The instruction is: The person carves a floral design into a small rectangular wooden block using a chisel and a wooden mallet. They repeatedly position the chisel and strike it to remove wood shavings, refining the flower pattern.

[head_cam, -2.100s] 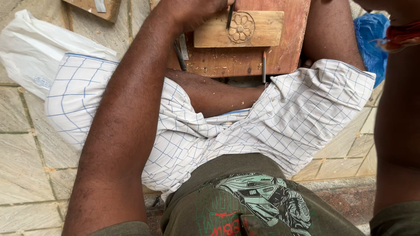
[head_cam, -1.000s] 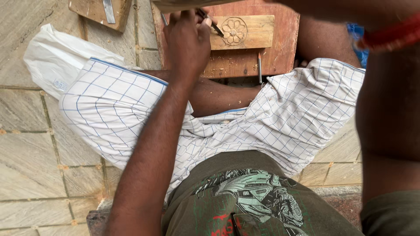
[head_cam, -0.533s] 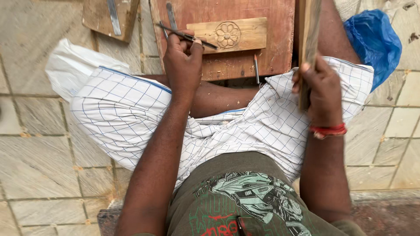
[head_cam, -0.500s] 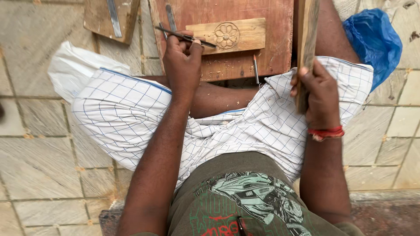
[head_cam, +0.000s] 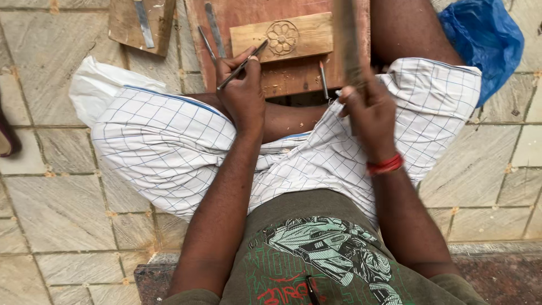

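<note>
Left hand [head_cam: 243, 93] was clamped on thin chisel [head_cam: 244, 63], tip at left edge of carved wood block [head_cam: 282, 38]; right hand [head_cam: 367, 113] gripped blurred wooden mallet [head_cam: 345, 39] beside block; block lay on reddish board [head_cam: 282, 79].

A floor-level woodcarving workplace: stone tile floor [head_cam: 62, 209], board [head_cam: 293, 79], carved wood block [head_cam: 282, 38], loose chisels [head_cam: 213, 28].
</note>
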